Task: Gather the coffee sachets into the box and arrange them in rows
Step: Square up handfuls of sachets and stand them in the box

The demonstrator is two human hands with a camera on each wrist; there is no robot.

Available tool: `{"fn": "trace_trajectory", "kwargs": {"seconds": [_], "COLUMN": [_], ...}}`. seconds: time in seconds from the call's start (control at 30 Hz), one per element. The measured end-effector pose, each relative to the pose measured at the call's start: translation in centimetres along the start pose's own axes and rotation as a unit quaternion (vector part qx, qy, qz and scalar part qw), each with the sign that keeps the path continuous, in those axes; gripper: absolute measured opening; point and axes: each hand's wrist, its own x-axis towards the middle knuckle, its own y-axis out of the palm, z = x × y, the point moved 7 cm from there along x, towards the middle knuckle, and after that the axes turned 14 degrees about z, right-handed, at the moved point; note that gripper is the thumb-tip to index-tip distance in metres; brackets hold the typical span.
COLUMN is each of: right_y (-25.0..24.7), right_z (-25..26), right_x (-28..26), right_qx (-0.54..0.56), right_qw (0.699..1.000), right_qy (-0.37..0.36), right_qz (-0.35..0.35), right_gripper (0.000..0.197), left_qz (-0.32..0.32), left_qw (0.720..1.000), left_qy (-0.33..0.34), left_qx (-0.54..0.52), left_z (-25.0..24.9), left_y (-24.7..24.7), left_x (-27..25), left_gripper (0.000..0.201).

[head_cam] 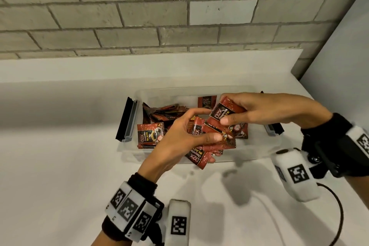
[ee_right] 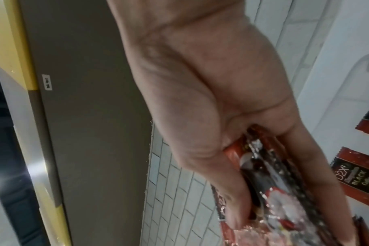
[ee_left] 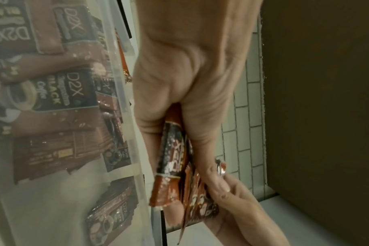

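Head view: I saw the clear plastic box (head_cam: 199,94) on a white counter (head_cam: 60,146), its far wall near the grey brick wall (head_cam: 139,6), with bare counter to its left and toward me. Both hands met over its near half. My left hand (head_cam: 179,138) gripped a fanned bundle of D2X coffee sachets (head_cam: 199,158); my right hand (head_cam: 257,110) pinched a sachet (head_cam: 221,116), its long axis slanting from far right to near left. Loose sachets (head_cam: 149,134) lay jumbled inside.

Left wrist view: thumb and fingers (ee_left: 152,106) clamped the sachets edge-on, just outside the box wall (ee_left: 124,99).

Right wrist view: the fingers (ee_right: 211,166) closed on sachets, blurred.
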Motion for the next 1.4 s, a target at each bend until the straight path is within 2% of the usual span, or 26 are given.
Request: {"fn": "trace_trajectory", "kwargs": {"seconds": [0.17, 0.3, 0.47, 0.57, 0.67, 0.9, 1.07, 1.2, 1.3, 1.4], "right_y": [-0.9, -1.6, -1.9, -1.7, -1.6, -1.7, -1.0, -0.5, -1.1, -1.5], "right_z": [-1.3, -2.4, -3.8, -4.0, -3.7, -3.6, -3.3, -3.1, -3.4, -4.0], "right_x": [-0.4, -1.5, -2.7, -2.9, -2.7, -1.8, -1.3, -0.7, -0.8, -1.4], "right_qx": [-0.003, 0.063, 0.155, 0.215, 0.232, 0.206, 0.175, 0.165, 0.187, 0.255], "right_qw": [0.999, 0.994, 0.978, 0.965, 0.964, 0.975, 0.983, 0.985, 0.979, 0.958], "right_qy": [0.007, -0.006, -0.033, -0.05, -0.053, -0.016, 0.004, 0.0, -0.009, -0.027], "right_qz": [-0.046, -0.088, -0.138, -0.14, -0.122, -0.085, -0.054, -0.054, -0.085, -0.126], "right_gripper": [0.036, 0.032, 0.033, 0.034, 0.043, 0.032, 0.036, 0.04, 0.044, 0.046], "left_qz": [0.006, 0.022, 0.02, 0.047, 0.054, 0.046, 0.049, 0.067, 0.038, 0.009], "left_qw": [0.996, 0.987, 0.986, 0.991, 0.994, 0.999, 0.998, 0.997, 0.999, 0.997], "left_qy": [0.0, 0.027, 0.049, 0.032, 0.009, -0.014, -0.031, -0.036, -0.014, 0.013], "left_qx": [-0.092, -0.155, -0.159, -0.121, -0.09, -0.009, 0.029, 0.021, -0.032, -0.082], "left_z": [0.3, 0.4, -0.1, -0.3, -0.4, -0.7, -1.1, -1.1, -0.9, -0.7], "left_y": [-0.3, -0.8, -1.2, -0.8, -0.5, -1.1, -1.3, -1.1, -1.4, -1.9], "left_x": [-0.2, -0.4, -0.4, -0.5, -0.5, -0.7, -0.5, 0.1, 0.4, 0.3], "left_gripper": [0.027, 0.044, 0.051, 0.055, 0.057, 0.045, 0.039, 0.04, 0.036, 0.04]}}
